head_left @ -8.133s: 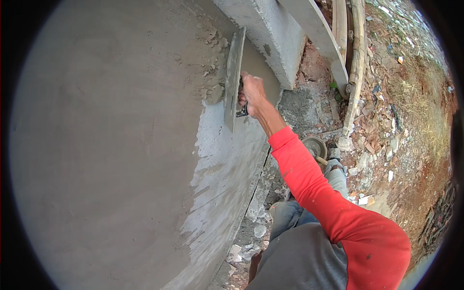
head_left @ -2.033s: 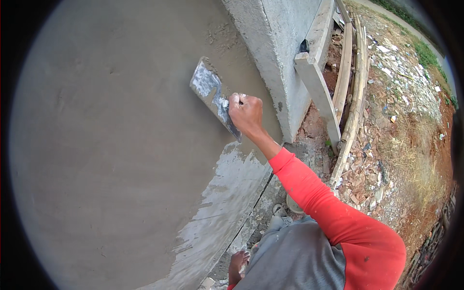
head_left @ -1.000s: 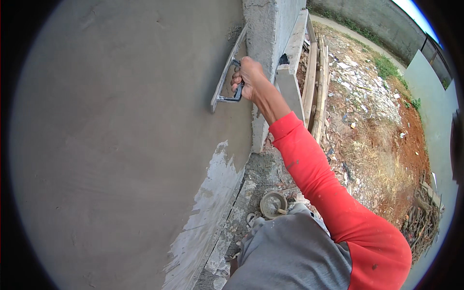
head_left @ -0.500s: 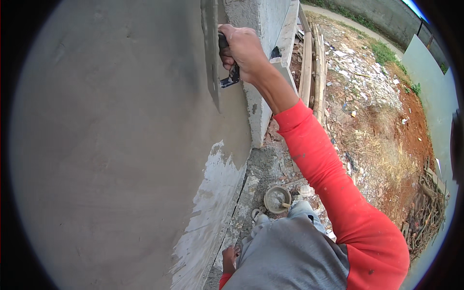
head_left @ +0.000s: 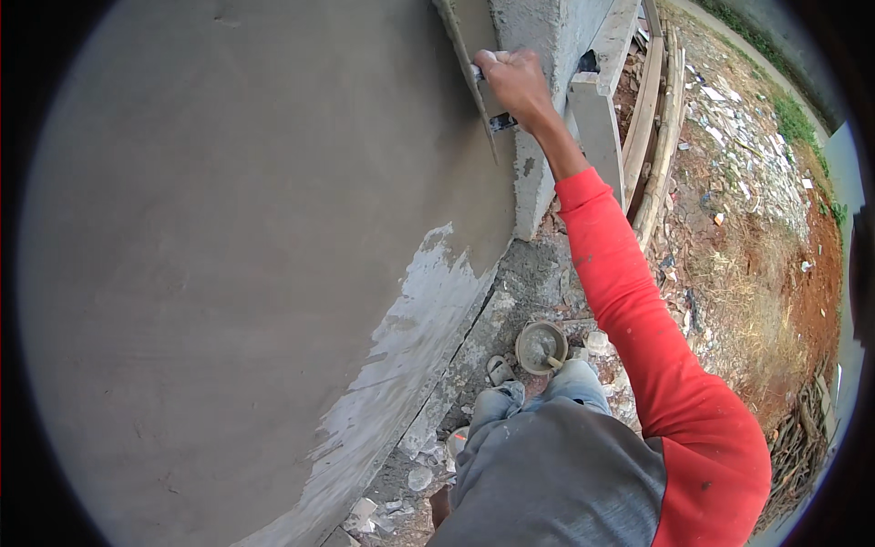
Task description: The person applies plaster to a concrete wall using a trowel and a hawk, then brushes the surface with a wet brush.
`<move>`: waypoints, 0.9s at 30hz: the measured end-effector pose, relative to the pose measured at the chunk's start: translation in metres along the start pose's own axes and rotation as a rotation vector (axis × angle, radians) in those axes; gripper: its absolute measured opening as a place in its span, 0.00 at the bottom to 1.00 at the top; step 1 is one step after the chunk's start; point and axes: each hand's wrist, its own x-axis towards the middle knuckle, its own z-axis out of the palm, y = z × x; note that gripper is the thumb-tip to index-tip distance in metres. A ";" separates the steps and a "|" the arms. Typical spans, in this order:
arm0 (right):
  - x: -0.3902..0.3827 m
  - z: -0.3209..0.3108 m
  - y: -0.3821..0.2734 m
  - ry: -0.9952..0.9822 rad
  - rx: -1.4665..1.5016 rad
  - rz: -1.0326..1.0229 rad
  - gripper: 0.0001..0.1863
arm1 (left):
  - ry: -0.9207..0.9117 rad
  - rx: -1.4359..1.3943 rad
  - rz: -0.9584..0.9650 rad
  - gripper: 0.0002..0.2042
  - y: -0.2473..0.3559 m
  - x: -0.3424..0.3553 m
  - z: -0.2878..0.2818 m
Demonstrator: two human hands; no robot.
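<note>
My right hand (head_left: 518, 88) is closed round the handle of a plastering trowel, high up by the wall's right edge. The long, thin trowel blade (head_left: 467, 68) appears nearly edge-on at the grey plastered wall (head_left: 237, 228); whether its full length touches cannot be told. Lower on the wall, a pale, rough strip (head_left: 401, 319) shows streaks of plaster along its border. Only a sliver of skin, apparently my left hand (head_left: 440, 506), shows low beside my body; its fingers are hidden.
By my feet stands a round tub (head_left: 521, 348) with grey mix and a handled tool inside. A concrete post (head_left: 536, 137) borders the wall. Beyond it lie wooden planks (head_left: 645, 118) and poles. Rubble (head_left: 743, 146) covers the ground at right, with a stick pile (head_left: 802, 447) farther down.
In the picture, my right hand and the trowel have shifted right, along with the wall edge and post as the view turned. My left hand has mostly gone out of sight.
</note>
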 end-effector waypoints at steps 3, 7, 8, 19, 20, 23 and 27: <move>-0.084 0.053 0.034 -0.029 -0.049 -0.140 0.17 | 0.104 -0.595 -0.158 0.17 0.038 0.002 -0.019; -0.195 0.078 0.078 0.040 -0.060 -0.218 0.17 | 0.215 -0.776 -0.079 0.20 0.200 -0.020 -0.112; -0.209 0.077 0.084 0.023 -0.058 -0.128 0.16 | 0.192 -0.758 -0.034 0.21 0.207 -0.033 -0.128; -0.071 0.007 0.203 0.093 0.009 0.309 0.20 | 0.139 -0.244 -0.317 0.19 -0.080 -0.154 -0.061; -0.086 0.018 0.198 0.041 0.042 0.306 0.20 | 0.051 0.073 -0.270 0.19 -0.085 -0.156 -0.050; -0.175 0.072 0.159 0.003 0.044 0.189 0.18 | -0.067 -0.039 -0.348 0.19 -0.082 -0.152 -0.048; -0.277 0.099 0.171 -0.067 -0.112 0.063 0.16 | 0.210 -0.630 -0.296 0.21 0.141 -0.104 -0.140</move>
